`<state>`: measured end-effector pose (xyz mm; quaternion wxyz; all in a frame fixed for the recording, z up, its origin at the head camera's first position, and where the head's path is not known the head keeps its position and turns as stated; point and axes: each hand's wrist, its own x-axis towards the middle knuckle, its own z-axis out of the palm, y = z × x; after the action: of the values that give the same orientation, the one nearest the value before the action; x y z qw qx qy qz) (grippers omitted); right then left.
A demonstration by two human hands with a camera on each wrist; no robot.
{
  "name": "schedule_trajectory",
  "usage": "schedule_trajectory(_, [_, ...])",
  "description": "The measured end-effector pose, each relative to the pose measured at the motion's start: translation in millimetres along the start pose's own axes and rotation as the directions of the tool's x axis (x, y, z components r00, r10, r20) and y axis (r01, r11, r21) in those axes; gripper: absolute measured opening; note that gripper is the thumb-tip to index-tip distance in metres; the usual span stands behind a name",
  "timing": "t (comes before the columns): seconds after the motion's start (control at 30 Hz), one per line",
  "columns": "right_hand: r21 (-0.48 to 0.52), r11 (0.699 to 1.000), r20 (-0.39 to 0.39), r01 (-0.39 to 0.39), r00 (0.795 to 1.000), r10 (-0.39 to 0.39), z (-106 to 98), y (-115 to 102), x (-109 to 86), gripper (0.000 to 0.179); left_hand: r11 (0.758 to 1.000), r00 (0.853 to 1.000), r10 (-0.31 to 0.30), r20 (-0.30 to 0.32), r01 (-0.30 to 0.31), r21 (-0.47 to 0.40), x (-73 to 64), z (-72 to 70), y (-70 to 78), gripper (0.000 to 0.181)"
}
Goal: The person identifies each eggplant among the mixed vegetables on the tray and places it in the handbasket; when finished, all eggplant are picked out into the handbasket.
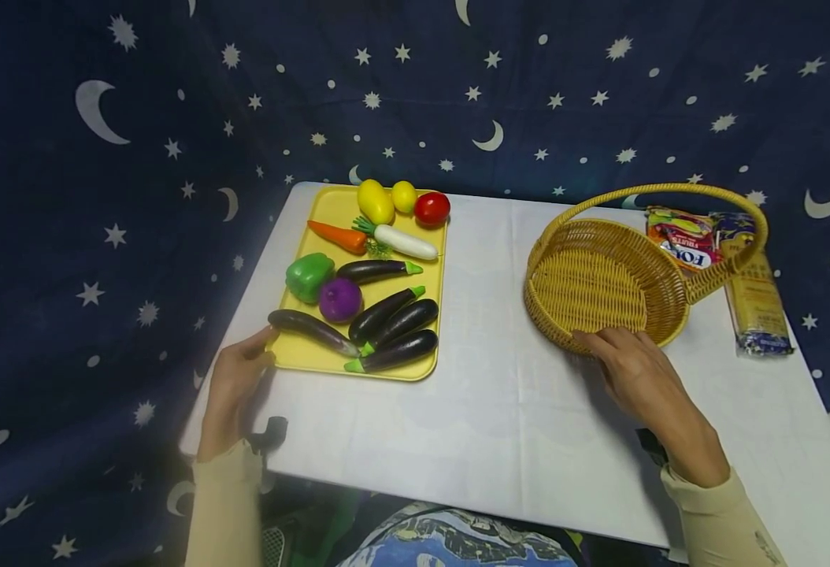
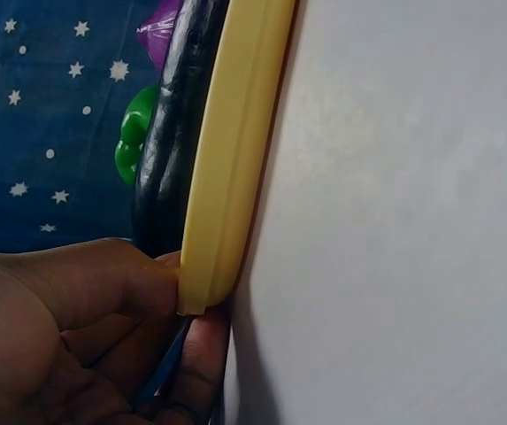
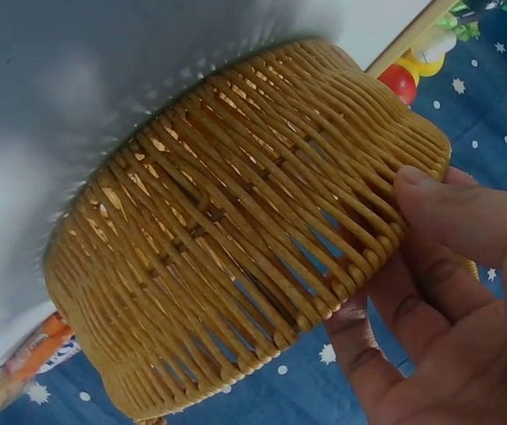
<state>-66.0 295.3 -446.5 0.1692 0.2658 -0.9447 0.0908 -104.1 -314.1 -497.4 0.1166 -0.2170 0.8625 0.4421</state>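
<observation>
My left hand (image 1: 236,386) pinches the near left corner of a yellow tray (image 1: 333,206). In the left wrist view the thumb is above the tray rim (image 2: 235,133), with a finger below it. On the tray lie several eggplants (image 1: 312,329), a purple round vegetable (image 1: 340,301), a green bell pepper (image 1: 309,277), a carrot (image 1: 337,235), a white radish (image 1: 406,242), a tomato (image 1: 432,209) and two yellow fruits (image 1: 376,202). My right hand (image 1: 638,378) grips the near rim of a wicker basket (image 1: 588,287), thumb against the outer wall (image 3: 235,212) and fingers inside.
The basket's tall handle (image 1: 659,189) arches over its far side. Behind it at the right lie a red fruit-printed packet (image 1: 680,236) and a long golden package (image 1: 758,303). A white cloth covers the table (image 1: 486,394); a dark blue star-patterned curtain (image 1: 415,102) stands behind.
</observation>
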Motion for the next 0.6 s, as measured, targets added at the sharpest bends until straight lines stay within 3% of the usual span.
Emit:
schedule_trajectory(0.3, [0.002, 1.000, 0.024, 0.024, 0.999, -0.024, -4.5, -2.5, -0.9, 0.056, 0.999, 1.000, 0.001, -0.002, -0.001, 0.045, -4.0, 3.5, 3.8, 0.059])
schedule_trajectory(0.6, [0.024, 1.000, 0.008, -0.013, 1.000, 0.013, -10.2, -18.5, 7.0, 0.051, 0.999, 1.000, -0.010, 0.001, 0.010, 0.038, -3.7, 4.8, 4.2, 0.059])
